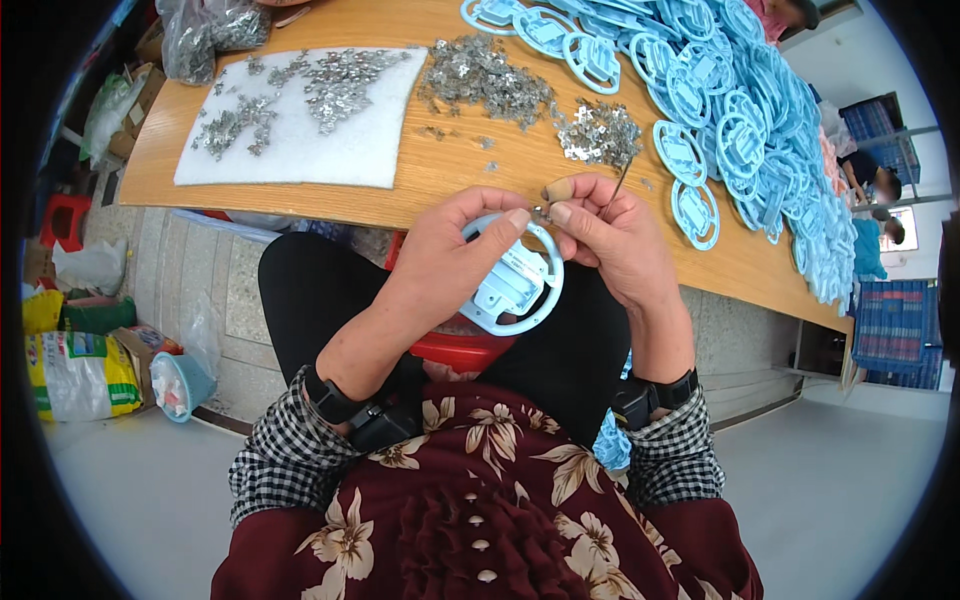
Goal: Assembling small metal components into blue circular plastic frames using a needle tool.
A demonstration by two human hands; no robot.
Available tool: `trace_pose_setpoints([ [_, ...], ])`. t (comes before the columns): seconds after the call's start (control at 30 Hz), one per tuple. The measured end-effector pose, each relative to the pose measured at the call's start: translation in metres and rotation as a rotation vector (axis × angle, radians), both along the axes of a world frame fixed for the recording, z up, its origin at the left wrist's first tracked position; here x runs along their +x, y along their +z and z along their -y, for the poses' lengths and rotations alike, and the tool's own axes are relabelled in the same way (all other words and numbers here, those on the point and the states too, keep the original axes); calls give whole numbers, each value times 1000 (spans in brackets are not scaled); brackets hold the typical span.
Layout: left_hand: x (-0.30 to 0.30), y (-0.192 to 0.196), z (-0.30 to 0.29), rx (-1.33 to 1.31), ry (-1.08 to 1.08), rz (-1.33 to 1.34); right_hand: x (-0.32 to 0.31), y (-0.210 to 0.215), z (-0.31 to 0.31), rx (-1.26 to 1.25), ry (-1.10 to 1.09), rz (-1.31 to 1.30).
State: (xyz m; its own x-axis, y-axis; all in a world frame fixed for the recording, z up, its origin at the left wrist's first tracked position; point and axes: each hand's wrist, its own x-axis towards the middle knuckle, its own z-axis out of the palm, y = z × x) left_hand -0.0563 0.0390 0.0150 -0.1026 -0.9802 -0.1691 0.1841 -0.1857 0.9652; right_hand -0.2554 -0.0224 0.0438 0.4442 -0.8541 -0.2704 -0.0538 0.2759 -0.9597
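My left hand (440, 255) grips a light-blue plastic ring-shaped part, like a toy steering wheel (515, 285), above my lap. Its thumb lies over the upper rim, with the fingers behind. At the wheel's top edge, my right hand (628, 245) pinches a small silver metal piece (541, 211) between thumb and index finger. A tan wrap covers that index fingertip. From the same hand a thin dark rod (622, 180) sticks up; its lower end is hidden by the fingers. Just beyond lies a small pile of silver metal pieces (600, 135) on the wooden table (300, 203).
Many more blue wheels (740, 140) are heaped along the table's right side. A larger metal-piece pile (485, 80) and a white foam sheet (290, 165) strewn with pieces lie further left. Beneath me is a red stool (460, 348). A blue basket (183, 385) stands on the floor. Other people are at far right.
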Motion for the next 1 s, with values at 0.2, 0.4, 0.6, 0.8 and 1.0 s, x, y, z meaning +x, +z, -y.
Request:
trace_pose_setpoints([
  [0.2,-2,-2,-1,-30,-20,41,4,2,-14,-28,-24,26],
  [0.4,4,-1,-4,-31,-11,70,1,1,-22,-307,57,-293],
  [0.6,7,2,-7,-99,-6,121,7,5,-20,-358,60,-331],
  [0.8,8,6,-13,-112,37,122,7,9,-18,-324,149,-320],
  [1.0,16,11,-12,-14,147,-161,-3,0,-39,-173,22,10],
])
